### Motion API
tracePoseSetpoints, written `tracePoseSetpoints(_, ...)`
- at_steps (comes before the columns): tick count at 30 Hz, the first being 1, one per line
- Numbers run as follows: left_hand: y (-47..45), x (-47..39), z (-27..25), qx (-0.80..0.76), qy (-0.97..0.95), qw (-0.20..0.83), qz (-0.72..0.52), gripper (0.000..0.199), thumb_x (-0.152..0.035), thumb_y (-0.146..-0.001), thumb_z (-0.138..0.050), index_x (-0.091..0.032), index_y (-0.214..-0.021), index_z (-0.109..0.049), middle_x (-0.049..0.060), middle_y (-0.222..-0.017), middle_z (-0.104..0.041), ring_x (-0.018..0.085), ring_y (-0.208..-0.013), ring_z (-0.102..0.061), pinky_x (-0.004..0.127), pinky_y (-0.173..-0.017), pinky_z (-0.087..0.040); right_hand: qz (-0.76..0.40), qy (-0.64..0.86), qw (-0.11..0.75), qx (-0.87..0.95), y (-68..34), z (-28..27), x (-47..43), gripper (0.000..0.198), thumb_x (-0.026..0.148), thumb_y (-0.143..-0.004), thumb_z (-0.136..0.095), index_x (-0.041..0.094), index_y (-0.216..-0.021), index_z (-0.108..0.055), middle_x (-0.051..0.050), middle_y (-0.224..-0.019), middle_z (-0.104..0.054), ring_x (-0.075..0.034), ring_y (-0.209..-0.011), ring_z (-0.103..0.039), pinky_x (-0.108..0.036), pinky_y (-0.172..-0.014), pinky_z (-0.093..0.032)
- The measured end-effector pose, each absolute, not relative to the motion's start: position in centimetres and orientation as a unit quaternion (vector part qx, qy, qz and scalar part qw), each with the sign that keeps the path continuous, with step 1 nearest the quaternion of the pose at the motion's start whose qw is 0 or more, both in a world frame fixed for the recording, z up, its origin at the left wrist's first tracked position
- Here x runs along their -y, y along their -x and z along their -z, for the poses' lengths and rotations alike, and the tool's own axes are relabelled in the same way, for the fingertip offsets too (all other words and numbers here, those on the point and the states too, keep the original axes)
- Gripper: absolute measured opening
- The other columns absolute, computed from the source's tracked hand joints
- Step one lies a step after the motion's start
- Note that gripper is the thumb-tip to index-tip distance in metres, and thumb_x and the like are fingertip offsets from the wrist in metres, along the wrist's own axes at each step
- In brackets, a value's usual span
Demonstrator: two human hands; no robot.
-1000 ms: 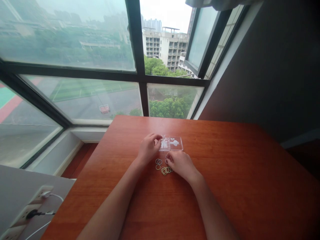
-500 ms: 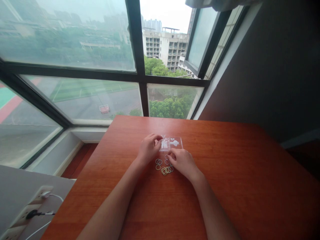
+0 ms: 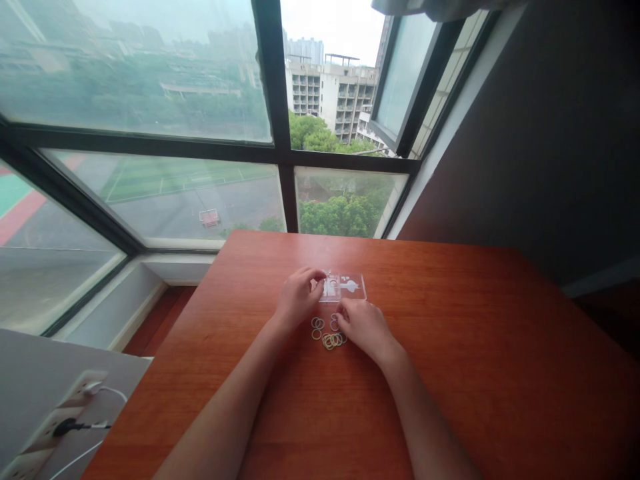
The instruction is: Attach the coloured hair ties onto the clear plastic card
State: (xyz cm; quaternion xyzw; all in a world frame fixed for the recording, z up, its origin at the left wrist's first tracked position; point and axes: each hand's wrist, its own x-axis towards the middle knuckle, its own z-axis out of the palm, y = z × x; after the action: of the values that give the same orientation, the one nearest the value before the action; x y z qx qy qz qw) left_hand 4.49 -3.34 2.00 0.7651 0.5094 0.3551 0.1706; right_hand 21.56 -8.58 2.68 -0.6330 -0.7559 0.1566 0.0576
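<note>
A small clear plastic box [image 3: 352, 287] with white printed shapes lies on the table. My left hand [image 3: 299, 293] is at its left edge, thumb and fingers closed on that side. Just in front of the box, my right hand [image 3: 361, 321] has its fingers bent together and pointing down beside two pale rings [image 3: 335, 325]. What its fingertips hold, if anything, is hidden. Left of these lie several greenish rings [image 3: 317, 323]. Nearer me, a cluster of yellowish rings [image 3: 331, 341] overlaps, and my right hand covers part of the ring group.
The reddish-brown wooden table [image 3: 475, 347] stretches to both sides and towards me. Behind it is a dark-framed window [image 3: 285, 157] with one pane swung outward. Power sockets with plugs and cables [image 3: 70, 427] are at the lower left.
My right hand has shifted very slightly, its fingertips now a little lower over the pale rings. My left hand and the box have stayed in place.
</note>
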Motion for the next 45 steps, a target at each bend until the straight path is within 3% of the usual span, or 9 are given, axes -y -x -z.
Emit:
tracePoseSetpoints(11,-4.6,3.4,-1.9,-0.504,-0.766,0.172,-0.361,0.013,-0.016,-0.082,-0.056,-0.019,-0.089,-0.067,0.002,-0.085,-0.066,0.012,-0.066,-0.055,0.023,-0.064,-0.042,-0.128,0.639,0.047,0.757,-21.5,-2.6,8.5,0.015,0.032,-0.088,-0.053,0.023,-0.085,-0.065,-0.003,-0.088,-0.071,-0.018,-0.078,-0.064,-0.026,-0.062,-0.034)
tracePoseSetpoints(17,-4.7,3.4,-2.1,-0.493,-0.759,0.202,-0.373,0.012,-0.019,-0.083,-0.056,-0.018,-0.088,-0.067,0.002,-0.084,-0.066,0.010,-0.063,-0.052,0.022,-0.062,-0.042,-0.120,0.647,0.155,0.737,-21.9,-2.5,8.4,0.010,0.030,-0.085,-0.057,0.025,-0.085,-0.065,0.001,-0.077,-0.070,-0.015,-0.071,-0.063,-0.024,-0.059,-0.030)
tracePoseSetpoints(25,-5.4,4.0,-3.1,-0.422,-0.765,0.337,-0.351,0.015,-0.025,-0.084,-0.057,-0.015,-0.086,-0.068,0.002,-0.077,-0.067,0.009,-0.059,-0.050,0.019,-0.056,-0.039,-0.082,0.646,0.298,0.698,-22.3,-2.1,8.1,0.010,0.027,-0.084,-0.057,0.023,-0.083,-0.066,0.002,-0.068,-0.066,-0.013,-0.062,-0.058,-0.022,-0.059,-0.032)
tracePoseSetpoints(32,-5.8,4.3,-3.2,-0.412,-0.767,0.361,-0.334,0.013,-0.023,-0.081,-0.059,-0.014,-0.081,-0.068,0.001,-0.070,-0.063,0.009,-0.058,-0.048,0.019,-0.055,-0.039,-0.063,0.633,0.341,0.692,-22.3,-2.0,8.2,0.010,0.027,-0.083,-0.057,0.022,-0.082,-0.067,0.002,-0.061,-0.062,-0.012,-0.058,-0.055,-0.021,-0.058,-0.032)
tracePoseSetpoints(38,-5.9,4.1,-2.9,-0.426,-0.768,0.336,-0.339,0.010,-0.019,-0.079,-0.058,-0.015,-0.077,-0.067,0.001,-0.070,-0.065,0.009,-0.058,-0.051,0.019,-0.056,-0.039,-0.062,0.633,0.336,0.694,-22.2,-2.0,8.2,0.011,0.026,-0.084,-0.057,0.022,-0.083,-0.067,0.002,-0.063,-0.063,-0.013,-0.059,-0.056,-0.021,-0.058,-0.032)
tracePoseSetpoints(45,-5.0,3.0,-1.6,-0.536,-0.719,0.215,-0.387,0.012,-0.024,-0.082,-0.057,-0.017,-0.081,-0.066,0.001,-0.074,-0.067,0.010,-0.059,-0.052,0.022,-0.058,-0.040,-0.080,0.649,0.293,0.697,-22.6,-2.0,8.1,0.009,0.024,-0.084,-0.057,0.023,-0.086,-0.065,0.002,-0.066,-0.065,-0.013,-0.062,-0.058,-0.022,-0.058,-0.031)
